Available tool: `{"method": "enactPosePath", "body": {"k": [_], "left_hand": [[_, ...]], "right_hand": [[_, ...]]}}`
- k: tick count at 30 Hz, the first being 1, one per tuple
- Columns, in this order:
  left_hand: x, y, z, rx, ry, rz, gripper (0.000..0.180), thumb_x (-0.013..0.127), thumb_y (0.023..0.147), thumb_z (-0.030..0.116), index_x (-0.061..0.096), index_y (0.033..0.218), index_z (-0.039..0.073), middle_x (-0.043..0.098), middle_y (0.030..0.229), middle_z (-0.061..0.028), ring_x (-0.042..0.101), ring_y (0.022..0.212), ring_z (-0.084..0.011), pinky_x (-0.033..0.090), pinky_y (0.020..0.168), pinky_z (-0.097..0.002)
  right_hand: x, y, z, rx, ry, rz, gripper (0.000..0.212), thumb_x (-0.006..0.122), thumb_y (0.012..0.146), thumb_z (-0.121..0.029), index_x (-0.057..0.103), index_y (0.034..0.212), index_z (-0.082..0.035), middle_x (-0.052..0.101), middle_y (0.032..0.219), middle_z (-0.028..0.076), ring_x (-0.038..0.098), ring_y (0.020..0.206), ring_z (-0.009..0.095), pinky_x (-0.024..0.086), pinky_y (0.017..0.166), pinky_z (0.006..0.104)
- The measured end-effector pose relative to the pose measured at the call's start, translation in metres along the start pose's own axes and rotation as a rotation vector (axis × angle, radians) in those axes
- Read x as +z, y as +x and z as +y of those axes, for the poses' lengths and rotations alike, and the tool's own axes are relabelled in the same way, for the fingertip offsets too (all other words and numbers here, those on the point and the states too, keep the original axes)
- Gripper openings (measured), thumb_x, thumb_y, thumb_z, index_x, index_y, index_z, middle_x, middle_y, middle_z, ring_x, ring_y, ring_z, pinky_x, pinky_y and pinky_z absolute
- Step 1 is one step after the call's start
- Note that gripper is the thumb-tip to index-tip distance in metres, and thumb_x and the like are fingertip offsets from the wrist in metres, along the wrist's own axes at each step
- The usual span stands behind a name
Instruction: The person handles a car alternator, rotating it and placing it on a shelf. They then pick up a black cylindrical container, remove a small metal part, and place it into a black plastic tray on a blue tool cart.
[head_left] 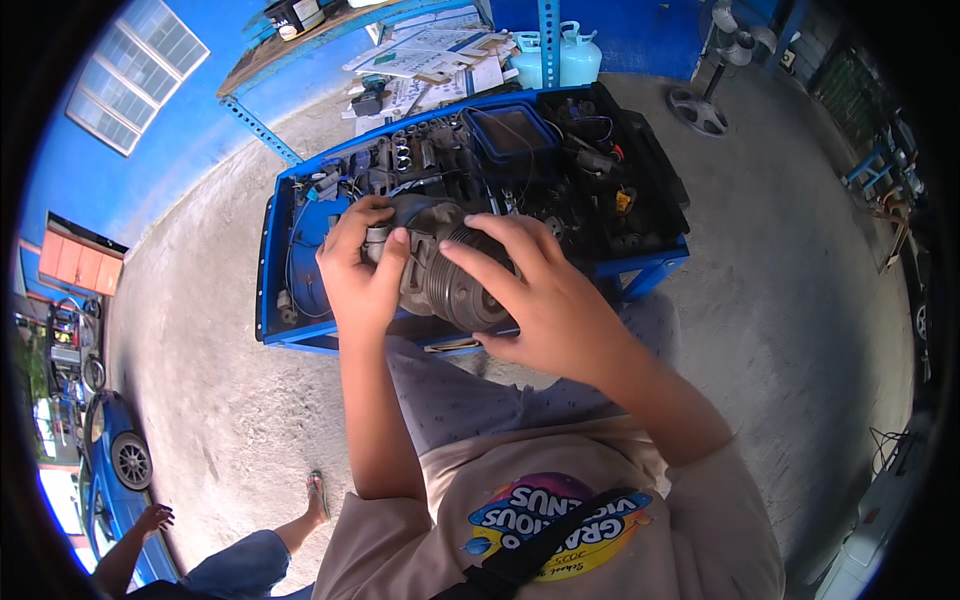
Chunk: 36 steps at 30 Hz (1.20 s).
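Between my two hands is a car air-conditioning compressor (415,285), a grey metal body with a dark grooved pulley (455,285) on its right end. My left hand (358,265) grips the body, thumb on the near side and fingers curled over the top. My right hand (535,290) is wrapped round the pulley end, fingers over the top and thumb under its lower edge. The compressor is held above the near edge of a blue tool cart (300,335). The compressor's underside is hidden.
The cart tray holds sockets, tools, wires and a blue-rimmed dark bin (515,132). Behind it are cardboard sheets (425,55) and pale blue gas cylinders (572,58). A fan (715,85) stands at the far right. Another person's leg (300,522) and a blue car (120,480) are at lower left.
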<state>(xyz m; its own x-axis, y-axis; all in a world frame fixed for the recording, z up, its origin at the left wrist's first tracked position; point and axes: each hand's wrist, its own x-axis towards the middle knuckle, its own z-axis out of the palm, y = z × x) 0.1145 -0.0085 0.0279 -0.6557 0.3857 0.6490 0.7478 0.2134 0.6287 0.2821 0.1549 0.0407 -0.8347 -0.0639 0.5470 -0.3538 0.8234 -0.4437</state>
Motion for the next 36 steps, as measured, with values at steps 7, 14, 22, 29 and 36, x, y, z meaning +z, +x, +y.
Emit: {"method": "enactPosePath", "body": {"k": [7, 14, 22, 29, 36], "left_hand": [[-0.002, 0.001, 0.0, 0.044, 0.041, -0.013, 0.026, 0.073, 0.078, 0.018, 0.066, 0.093, -0.002, 0.072, 0.105, -0.0175, 0.068, 0.095, -0.0335, 0.05, 0.088, -0.0377], [-0.004, -0.004, -0.004, -0.055, -0.02, 0.027, 0.026, 0.073, 0.078, 0.017, 0.066, 0.093, -0.002, 0.072, 0.106, -0.0176, 0.068, 0.094, -0.0316, 0.05, 0.087, -0.0375], [-0.003, -0.006, -0.007, -0.073, 0.017, 0.036, 0.027, 0.074, 0.078, 0.025, 0.069, 0.095, 0.004, 0.073, 0.109, -0.0108, 0.066, 0.099, -0.0302, 0.044, 0.092, -0.0409], [-0.003, -0.009, -0.004, -0.119, 0.085, 0.03, 0.029, 0.075, 0.078, 0.029, 0.069, 0.096, 0.008, 0.072, 0.111, -0.0052, 0.063, 0.103, -0.0281, 0.036, 0.094, -0.0448], [-0.002, -0.008, -0.004, -0.1, 0.083, 0.042, 0.028, 0.075, 0.078, 0.029, 0.069, 0.095, 0.008, 0.072, 0.108, -0.0044, 0.064, 0.101, -0.0287, 0.038, 0.09, -0.0436]], "right_hand": [[0.002, 0.002, -0.008, 0.536, 0.353, 0.06, 0.087, 0.087, 0.072, -0.033, 0.044, 0.137, 0.004, 0.055, 0.125, 0.026, 0.06, 0.113, 0.039, 0.051, 0.095, 0.0438], [-0.028, -0.014, 0.004, 0.603, 0.258, -0.204, 0.084, 0.085, 0.076, -0.035, 0.045, 0.141, 0.0, 0.049, 0.136, 0.025, 0.053, 0.127, 0.037, 0.046, 0.104, 0.0462], [-0.002, 0.012, 0.019, -0.243, -0.245, -0.114, 0.09, 0.087, 0.066, -0.014, 0.046, 0.146, -0.019, 0.037, 0.147, 0.019, 0.045, 0.132, 0.039, 0.045, 0.105, 0.0485], [-0.001, -0.012, -0.011, 0.819, 0.533, -0.292, 0.06, 0.069, 0.085, -0.053, 0.065, 0.112, 0.0, 0.061, 0.086, 0.021, 0.064, 0.078, 0.034, 0.056, 0.077, 0.0423], [-0.013, -0.015, 0.001, 0.171, -0.118, -0.021, 0.096, 0.087, 0.07, -0.025, 0.037, 0.151, -0.016, 0.031, 0.151, 0.024, 0.039, 0.136, 0.045, 0.042, 0.109, 0.0476]]}}
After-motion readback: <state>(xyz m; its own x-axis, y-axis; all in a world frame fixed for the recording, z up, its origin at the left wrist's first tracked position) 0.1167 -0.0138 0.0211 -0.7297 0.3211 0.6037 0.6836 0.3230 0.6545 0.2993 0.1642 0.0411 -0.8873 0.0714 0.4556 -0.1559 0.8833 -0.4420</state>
